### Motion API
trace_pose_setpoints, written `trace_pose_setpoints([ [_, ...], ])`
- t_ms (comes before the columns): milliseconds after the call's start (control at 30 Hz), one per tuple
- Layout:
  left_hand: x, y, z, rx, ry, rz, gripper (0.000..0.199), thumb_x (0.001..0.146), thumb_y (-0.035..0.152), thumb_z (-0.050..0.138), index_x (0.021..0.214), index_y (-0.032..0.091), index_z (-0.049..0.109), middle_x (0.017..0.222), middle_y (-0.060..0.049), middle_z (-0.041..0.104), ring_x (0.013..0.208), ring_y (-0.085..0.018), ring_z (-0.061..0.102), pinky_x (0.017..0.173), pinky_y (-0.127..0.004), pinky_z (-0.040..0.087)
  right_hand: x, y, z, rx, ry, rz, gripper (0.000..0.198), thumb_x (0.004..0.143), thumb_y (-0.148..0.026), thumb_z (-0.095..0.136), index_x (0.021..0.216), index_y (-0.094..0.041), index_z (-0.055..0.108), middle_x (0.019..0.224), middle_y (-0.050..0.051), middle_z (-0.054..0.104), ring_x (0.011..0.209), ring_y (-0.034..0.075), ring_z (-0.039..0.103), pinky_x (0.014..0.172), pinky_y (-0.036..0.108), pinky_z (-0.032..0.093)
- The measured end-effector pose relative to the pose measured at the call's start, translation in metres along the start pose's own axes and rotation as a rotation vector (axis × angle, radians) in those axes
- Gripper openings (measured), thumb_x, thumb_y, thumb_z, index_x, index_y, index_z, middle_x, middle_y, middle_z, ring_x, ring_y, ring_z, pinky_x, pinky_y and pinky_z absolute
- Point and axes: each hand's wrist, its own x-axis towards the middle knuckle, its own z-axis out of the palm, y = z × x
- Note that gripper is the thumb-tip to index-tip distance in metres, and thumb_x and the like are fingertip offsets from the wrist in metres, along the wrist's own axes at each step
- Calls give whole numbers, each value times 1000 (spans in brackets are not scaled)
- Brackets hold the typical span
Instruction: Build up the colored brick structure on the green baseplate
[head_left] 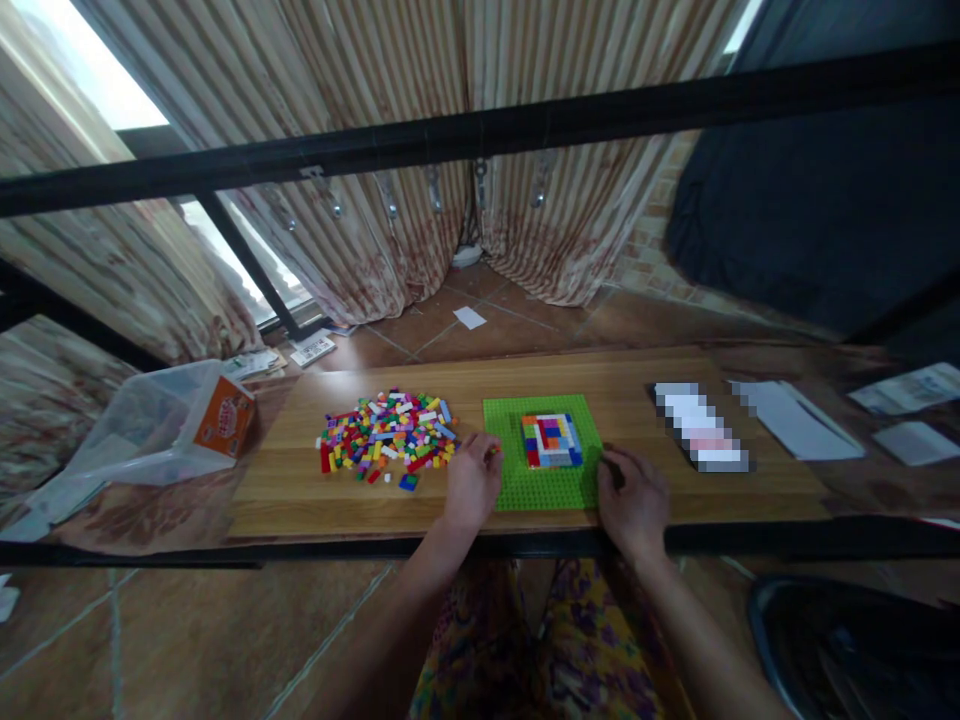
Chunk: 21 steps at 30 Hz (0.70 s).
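Green board (536, 492) bears the brick block (553, 441), roughly midway between left hand (474, 480) and right hand (636, 495), well apart, grips unclear.

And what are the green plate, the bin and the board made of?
Green plate: probably molded plastic, fairly matte, with regular studs. Bin: likely plastic, with cloudy, see-through walls. Board: wood or wood-look laminate; it shows grain streaks and a soft sheen.

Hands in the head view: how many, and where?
2. The left hand is at the left edge of the green baseplate, on the side near the brick pile; the right hand is at its right edge. No others show.
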Motion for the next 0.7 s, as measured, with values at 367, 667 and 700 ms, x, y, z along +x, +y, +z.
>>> trace_pose_setpoints([
  [367,8,16,33,-235,-22,40,17,81,9,56,85,19,69,83,0,67,77,-10,63,74,-22,50,-1,1,3,-27,8,-38,29,87,-32,46,97,-18,70,104,11,68,98,25,58,89,41,45],
  [667,7,22,30,-52,-35,143,19,88,14,52,87,21,69,85,-2,66,78,-12,62,74,-23,48,-1,1,3,-25,13,-58,27,88,-30,46,97,-19,70,103,10,68,98,24,58,88,40,45],
  [700,7,22,32,-61,-28,151,18,88,14,52,86,21,69,84,-2,66,78,-12,62,74,-22,48,-1,1,3,-25,18,-61,27,88,-30,47,97,-19,70,103,10,69,98,24,59,88,40,45],
])
